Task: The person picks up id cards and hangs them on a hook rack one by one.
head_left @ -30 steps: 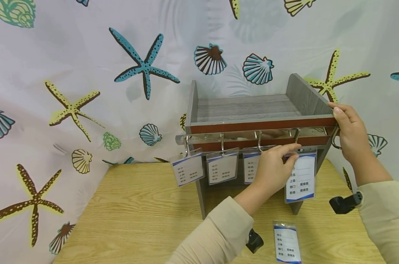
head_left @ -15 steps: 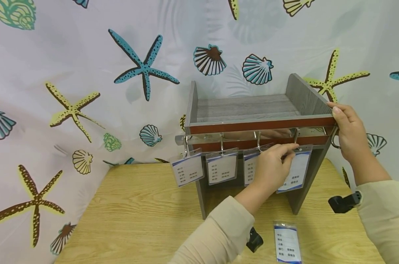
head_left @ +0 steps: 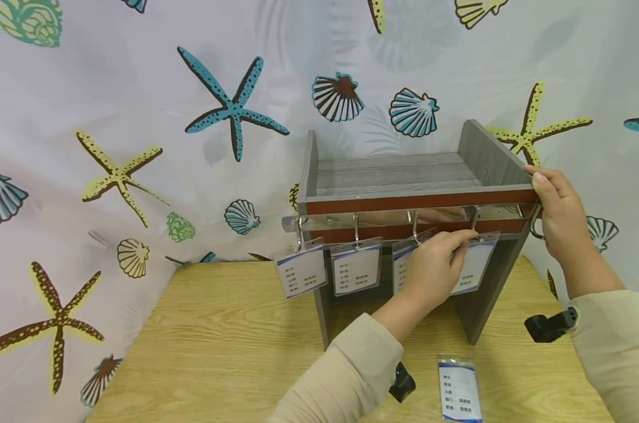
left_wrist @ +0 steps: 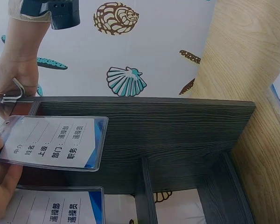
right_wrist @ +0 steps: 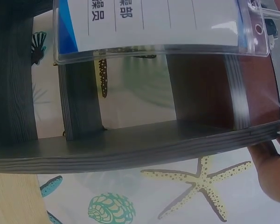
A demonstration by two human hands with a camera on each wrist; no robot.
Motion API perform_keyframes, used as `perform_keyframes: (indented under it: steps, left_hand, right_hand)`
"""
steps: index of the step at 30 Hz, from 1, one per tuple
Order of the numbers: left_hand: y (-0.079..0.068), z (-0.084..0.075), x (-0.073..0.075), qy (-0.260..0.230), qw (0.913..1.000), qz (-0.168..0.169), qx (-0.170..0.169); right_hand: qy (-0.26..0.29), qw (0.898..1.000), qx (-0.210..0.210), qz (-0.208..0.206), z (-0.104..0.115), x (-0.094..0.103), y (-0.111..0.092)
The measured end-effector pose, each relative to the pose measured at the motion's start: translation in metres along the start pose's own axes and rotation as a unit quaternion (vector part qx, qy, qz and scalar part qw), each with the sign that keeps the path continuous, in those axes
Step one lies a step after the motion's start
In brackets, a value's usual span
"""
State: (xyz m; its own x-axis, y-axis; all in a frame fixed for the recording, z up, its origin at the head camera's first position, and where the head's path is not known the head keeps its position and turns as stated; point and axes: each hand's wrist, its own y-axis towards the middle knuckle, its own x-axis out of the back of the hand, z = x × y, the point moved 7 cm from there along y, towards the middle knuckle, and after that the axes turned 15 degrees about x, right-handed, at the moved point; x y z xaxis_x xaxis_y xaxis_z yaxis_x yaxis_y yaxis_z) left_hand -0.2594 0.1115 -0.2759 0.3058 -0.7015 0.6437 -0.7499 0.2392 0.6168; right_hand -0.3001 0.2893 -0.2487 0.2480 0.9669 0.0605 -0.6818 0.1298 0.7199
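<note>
My left hand (head_left: 430,270) pinches the top edge of a clear badge holder (head_left: 475,264) at the fourth hook (head_left: 475,216) of the metal rail. Its printed card faces out in the left wrist view. I cannot tell whether the hook passes through its slot. Three more badge holders hang from the hooks to the left: one at the end (head_left: 300,269), another beside it (head_left: 357,267), and a third (head_left: 398,264) partly behind my left hand. My right hand (head_left: 559,220) grips the front right corner of the grey wooden shelf (head_left: 398,170), next to the last hook (head_left: 535,222).
Another badge holder (head_left: 459,389) lies flat on the wooden table (head_left: 218,329), in front of the shelf. A cloth (head_left: 155,106) printed with starfish and shells stands behind. The shelf's side panel (left_wrist: 154,116) reaches down to the table.
The badge holder in my left hand has tilted, its lower end swinging left and back under the hook. My right hand stays on the shelf corner.
</note>
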Motion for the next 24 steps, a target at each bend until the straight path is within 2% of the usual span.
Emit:
perform_keyframes:
  steps: [4, 10, 12, 18, 21, 24]
  left_hand:
    - [-0.003, 0.005, -0.001, -0.016, 0.9996, 0.021, 0.004]
    - [-0.01, 0.009, 0.006, -0.03, 0.9992, 0.027, -0.004]
    - [-0.012, 0.01, 0.008, -0.036, 0.9988, 0.032, -0.007]
    - [-0.018, 0.014, 0.022, -0.076, 0.9958, 0.052, 0.0]
    - [-0.022, 0.016, 0.031, -0.087, 0.9947, 0.056, -0.001]
    - [-0.025, 0.016, 0.041, -0.104, 0.9931, 0.053, -0.009]
  right_hand:
    - [-0.001, 1.0, -0.008, 0.0, -0.001, -0.001, -0.001]
    - [0.073, 0.997, -0.01, -0.023, -0.001, -0.003, -0.001]
    - [0.081, 0.996, -0.017, -0.027, -0.002, -0.002, -0.001]
    - [0.051, 0.997, -0.054, -0.023, -0.005, 0.001, -0.002]
    - [0.07, 0.995, -0.063, -0.024, -0.004, 0.002, -0.003]
    - [0.106, 0.992, -0.053, -0.038, 0.0, 0.003, -0.006]
